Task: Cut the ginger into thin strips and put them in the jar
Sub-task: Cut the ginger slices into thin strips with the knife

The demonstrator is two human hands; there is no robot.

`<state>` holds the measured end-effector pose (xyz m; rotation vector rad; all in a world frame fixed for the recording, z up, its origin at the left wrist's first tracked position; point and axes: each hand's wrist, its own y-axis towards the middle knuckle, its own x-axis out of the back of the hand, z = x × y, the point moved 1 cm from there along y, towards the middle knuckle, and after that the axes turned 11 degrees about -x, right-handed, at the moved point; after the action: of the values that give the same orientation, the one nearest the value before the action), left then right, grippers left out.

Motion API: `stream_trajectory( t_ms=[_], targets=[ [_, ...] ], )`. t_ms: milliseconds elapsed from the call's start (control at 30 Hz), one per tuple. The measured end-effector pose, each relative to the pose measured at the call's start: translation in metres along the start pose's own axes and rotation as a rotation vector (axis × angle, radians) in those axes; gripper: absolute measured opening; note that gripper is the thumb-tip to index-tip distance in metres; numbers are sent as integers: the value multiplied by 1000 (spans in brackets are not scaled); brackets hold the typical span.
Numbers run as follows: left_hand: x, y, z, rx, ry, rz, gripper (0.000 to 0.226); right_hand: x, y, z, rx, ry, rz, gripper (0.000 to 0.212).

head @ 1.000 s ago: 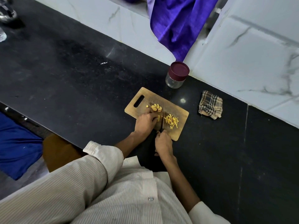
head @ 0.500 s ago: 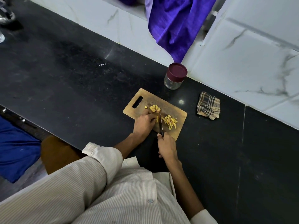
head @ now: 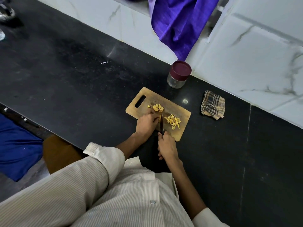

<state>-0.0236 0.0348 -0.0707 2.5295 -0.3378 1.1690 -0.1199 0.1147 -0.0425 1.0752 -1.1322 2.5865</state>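
Pinning a small, stiff ginger piece (head: 159, 118) at frame centre on the board (head: 172, 107), left hand (head: 146, 122) fingers curled over it, right hand (head: 167, 147) wrapped round the knife (head: 162, 123). Strips (head: 173, 121) look light; I'd pinch them. Jar (head: 178, 74) lidded.

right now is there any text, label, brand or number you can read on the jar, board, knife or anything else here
None can be read.
jar: maroon lid and clear glass, no label shows.
cutting board: bare wood, no print.
knife: blade too thin in view to show any mark.
checked cloth: only a plaid pattern.
small white mark on the black counter: too small and blurred to tell if it is lettering.
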Motion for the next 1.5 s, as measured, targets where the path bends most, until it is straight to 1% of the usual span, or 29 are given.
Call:
stream_trajectory(
  t_ms=[200, 333, 500, 767, 900, 1167, 1300, 1500],
  targets=[
    [-1, 0, 2, -7, -8, -2, 22, -1, -1, 2, -1, -57, -36, 27],
    [-2, 0, 1, -10, -13, -10, 21, -6, -3, 5, -15, -96, -75, 22],
    [-3, 0, 3, -1, -23, -8, 21, -7, -5, 9, -30, -144, -88, 29],
    [-1, 0, -1, 17, -17, 12, 21, -4, -2, 17, -129, -238, -44, 32],
    [1, 0, 0, 11, -18, 28, 22, -6, -5, 15, -130, -305, -41, 36],
    [-1, 1, -1, 30, -22, 17, 20, -9, -9, 12, -116, -212, -61, 31],
    [-4, 1, 1, 50, 15, 21, 19, -8, -8, 17, -115, -171, -65, 30],
    [0, 8, 1, -27, 60, 104, 23, -6, -6, 27, -94, -156, -92, 32]
  ],
)
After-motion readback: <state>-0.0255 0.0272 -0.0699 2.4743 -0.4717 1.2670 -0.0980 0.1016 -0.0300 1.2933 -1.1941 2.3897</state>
